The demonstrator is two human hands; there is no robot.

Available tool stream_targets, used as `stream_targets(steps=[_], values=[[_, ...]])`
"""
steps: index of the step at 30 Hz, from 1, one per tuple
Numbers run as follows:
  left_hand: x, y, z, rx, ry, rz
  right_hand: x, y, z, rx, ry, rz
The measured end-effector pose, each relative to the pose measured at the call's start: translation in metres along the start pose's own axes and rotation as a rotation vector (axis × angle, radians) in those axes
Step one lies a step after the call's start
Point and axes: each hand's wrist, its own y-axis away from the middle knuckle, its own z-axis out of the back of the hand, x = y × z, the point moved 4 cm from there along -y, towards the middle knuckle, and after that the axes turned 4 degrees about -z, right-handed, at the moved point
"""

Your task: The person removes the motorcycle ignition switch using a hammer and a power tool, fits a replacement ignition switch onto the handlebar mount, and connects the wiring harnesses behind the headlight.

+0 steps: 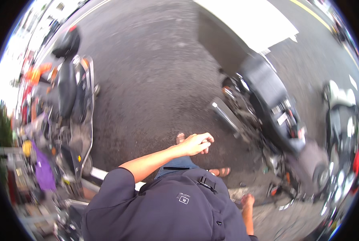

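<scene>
My left hand [198, 144] is held out in front of my body, over the asphalt. Its fingers are loosely curled, and I see nothing in them. At my right side hangs my right hand [247, 200], blurred, so its fingers cannot be made out. Nearest to it is a parked motorcycle [263, 76] with a dark box and a long silver exhaust pipe [225, 115]. My feet, in brown sandals [221, 172], are apart on the road below me. A dark jacket [155, 205] covers my upper body.
Left of me stands a black scooter [67, 88] with a top case [66, 42] and a metal rail. A purple cloth [43, 166] hangs near it. Ahead right is a large white panel [247, 20]. More scooters [340, 120] line the right edge. Behind me runs a kerb [243, 192].
</scene>
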Motion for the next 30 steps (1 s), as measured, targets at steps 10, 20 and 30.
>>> stream_targets(steps=[10, 20, 30], values=[[0.131, 0.137, 0.231, -0.629, 0.372, 0.063, 0.140, 0.179, -0.460, 0.706, 0.798, 0.421], [0.126, 0.066, 0.379, -0.793, 0.272, -0.016, 0.241, 0.207, -0.694, 0.833, 0.953, 0.508], [0.116, 0.018, 0.617, -1.251, 0.310, -0.127, 0.323, 0.198, -0.794, 0.694, 1.015, 0.497]])
